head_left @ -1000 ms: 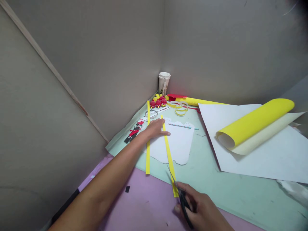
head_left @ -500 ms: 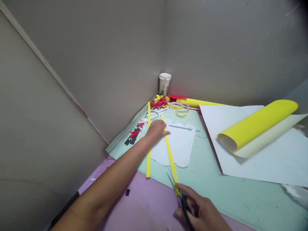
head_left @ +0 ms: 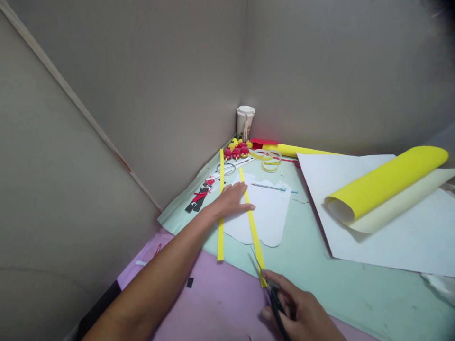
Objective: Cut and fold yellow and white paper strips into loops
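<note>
My left hand (head_left: 234, 199) lies flat with its fingers spread over a white sheet (head_left: 268, 213), its fingertips and thumb touching a slanted yellow strip (head_left: 253, 225). A second yellow strip (head_left: 221, 241) runs beneath my left wrist. At the near end of the slanted strip, my right hand (head_left: 296, 303) is wrapped round the black handles of scissors (head_left: 275, 305). The scissor blades are parted at the strip's lower end. A patterned pencil (head_left: 268, 187) rests across the top of the white sheet.
A yellow paper roll (head_left: 387, 184) lies on large white paper (head_left: 391, 251) at the right. Near the wall corner stand a lidded cup (head_left: 245, 122), small red and yellow round pieces (head_left: 236, 152) and ring-shaped strips (head_left: 271, 163). Black and red scraps (head_left: 199, 196) lie at the left.
My left hand has slid slightly down along the slanted strip, its thumb and fingers now wider apart. The scissors remain at the strip's near end. The view has shifted slightly.
</note>
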{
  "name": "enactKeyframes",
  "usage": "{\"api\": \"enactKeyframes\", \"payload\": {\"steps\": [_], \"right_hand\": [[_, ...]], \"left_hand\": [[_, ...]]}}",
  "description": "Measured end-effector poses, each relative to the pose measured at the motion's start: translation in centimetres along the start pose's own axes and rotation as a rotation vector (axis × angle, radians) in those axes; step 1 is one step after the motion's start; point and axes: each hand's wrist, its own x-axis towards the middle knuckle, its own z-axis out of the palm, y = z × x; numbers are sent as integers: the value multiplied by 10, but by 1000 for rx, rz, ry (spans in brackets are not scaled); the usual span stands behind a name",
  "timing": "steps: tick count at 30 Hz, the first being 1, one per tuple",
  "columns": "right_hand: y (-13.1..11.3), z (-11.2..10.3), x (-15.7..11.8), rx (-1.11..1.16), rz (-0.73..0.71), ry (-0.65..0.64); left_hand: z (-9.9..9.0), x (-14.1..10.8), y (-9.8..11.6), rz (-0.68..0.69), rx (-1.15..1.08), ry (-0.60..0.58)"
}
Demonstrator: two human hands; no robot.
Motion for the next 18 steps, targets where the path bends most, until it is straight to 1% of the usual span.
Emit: {"api": "enactKeyframes", "payload": {"steps": [5,8,11,15,18], "right_hand": [[-3,-3,0,-20,13,-18],[-2,-3,-1,-38,36,-39],[0,0,-2,-14,39,-30],[3,3,-3,11,20,33],[5,3,-3,9,24,27]], "left_hand": [[2,0,2,-30,-20,-25],[5,0,2,-37,-9,-18],[7,0,2,-16,26,14],[8,-2,5,1,81,76],[7,-3,8,26,91,135]]}}
